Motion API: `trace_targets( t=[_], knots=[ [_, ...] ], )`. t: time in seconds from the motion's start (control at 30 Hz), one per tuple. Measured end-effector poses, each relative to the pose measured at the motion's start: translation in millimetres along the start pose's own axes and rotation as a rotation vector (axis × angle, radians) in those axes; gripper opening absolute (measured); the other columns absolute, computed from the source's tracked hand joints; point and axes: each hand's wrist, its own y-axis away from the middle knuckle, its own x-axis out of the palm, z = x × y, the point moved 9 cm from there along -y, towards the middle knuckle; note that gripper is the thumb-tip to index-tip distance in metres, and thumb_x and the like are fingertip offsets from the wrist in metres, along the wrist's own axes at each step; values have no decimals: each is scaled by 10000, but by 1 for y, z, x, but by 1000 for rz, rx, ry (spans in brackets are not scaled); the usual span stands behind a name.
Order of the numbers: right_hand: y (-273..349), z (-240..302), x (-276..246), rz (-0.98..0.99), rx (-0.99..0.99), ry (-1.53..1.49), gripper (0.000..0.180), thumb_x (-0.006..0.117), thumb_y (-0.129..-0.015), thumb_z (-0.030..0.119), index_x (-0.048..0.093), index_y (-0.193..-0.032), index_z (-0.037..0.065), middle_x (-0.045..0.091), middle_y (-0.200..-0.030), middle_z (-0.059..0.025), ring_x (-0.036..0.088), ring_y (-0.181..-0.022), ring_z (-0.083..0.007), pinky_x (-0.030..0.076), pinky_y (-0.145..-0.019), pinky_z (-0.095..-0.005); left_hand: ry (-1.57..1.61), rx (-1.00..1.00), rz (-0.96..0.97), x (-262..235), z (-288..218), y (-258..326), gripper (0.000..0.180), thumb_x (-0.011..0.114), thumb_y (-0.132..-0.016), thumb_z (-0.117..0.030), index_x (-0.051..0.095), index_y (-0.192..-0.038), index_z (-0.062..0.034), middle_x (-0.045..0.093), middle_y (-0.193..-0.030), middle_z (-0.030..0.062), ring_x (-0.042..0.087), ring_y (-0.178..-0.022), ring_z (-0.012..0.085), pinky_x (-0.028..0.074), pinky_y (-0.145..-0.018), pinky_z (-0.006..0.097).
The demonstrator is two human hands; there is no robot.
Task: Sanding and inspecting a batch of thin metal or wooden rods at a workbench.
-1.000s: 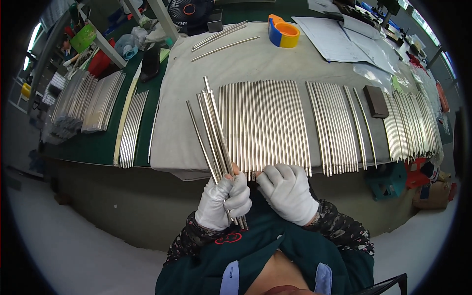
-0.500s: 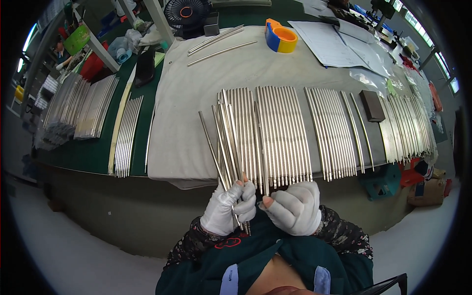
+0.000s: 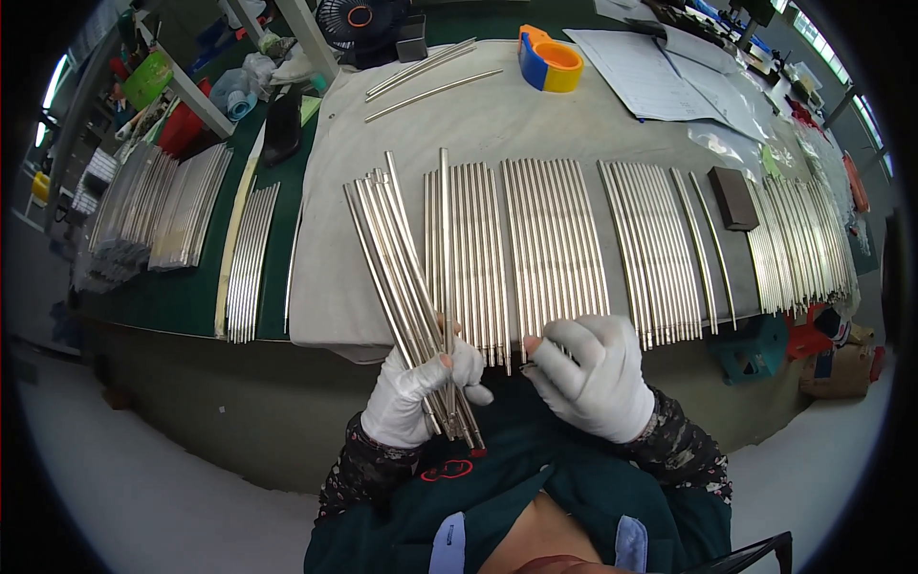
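Note:
My left hand (image 3: 402, 397), in a white glove, is closed round a slanted bundle of shiny metal rods (image 3: 397, 268). One rod (image 3: 445, 239) in that grip stands more upright than the others. My right hand (image 3: 598, 383), gloved alike, hovers at the near ends of a row of rods (image 3: 555, 239). Its thumb tip is bare, its fingers are loosely bent and apart from the thumb, and no rod shows in them. Another row of rods (image 3: 478, 258) lies between the hands, partly behind the held bundle.
More rods (image 3: 655, 258) lie to the right, beside a dark block (image 3: 732, 199) and a further rod group (image 3: 803, 244). Wrapped rods (image 3: 129, 210) are stacked at the left. A tape roll (image 3: 551, 63), papers (image 3: 650, 81) and a fan (image 3: 359, 19) are farther back.
My left hand and its bundle have shifted left, with the rods fanning leftward. The rod at my right fingertips is no longer there; my right hand has moved slightly right and forward.

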Motion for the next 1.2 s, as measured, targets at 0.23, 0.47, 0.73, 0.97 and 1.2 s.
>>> trace_targets(
  t=[0.23,0.47,0.73,0.97,1.2],
  knots=[
    [21,-8,41,176,-19,199,183,720,-754,133,624,-906,100,551,-888,19,537,-784,-149,426,-674,-315,164,-69,3,3,9,-4,338,643,-894,-232,499,-1116,-21,416,-723,-7,391,-522,91,357,-479,257],
    [24,-4,37,54,-33,160,117,713,-759,112,632,-843,101,552,-865,21,537,-771,-154,426,-667,-312,129,-126,8,11,17,-7,328,680,-865,-289,516,-913,-9,415,-669,-16,373,-502,82,339,-496,262],
    [25,6,24,27,-133,16,203,730,-742,136,652,-926,94,561,-900,0,559,-745,-156,441,-614,-303,181,-152,4,8,26,-7,297,672,-872,-217,502,-1063,-67,504,-823,25,423,-559,94,388,-530,273],
    [3,48,-6,-31,-418,-415,319,643,-820,111,547,-1077,-53,572,-899,-141,592,-656,-243,511,-555,-327,-188,-193,-227,13,32,-9,459,690,-843,-402,540,-1051,-22,465,-735,-6,414,-599,79,357,-542,225],
    [16,72,14,185,-605,-360,360,622,-805,113,529,-1104,-66,574,-950,-182,594,-732,-234,525,-624,-308,8,-213,-69,12,45,-4,470,713,-823,-408,535,-1031,-26,413,-699,-9,397,-622,99,359,-562,233]
  ],
)
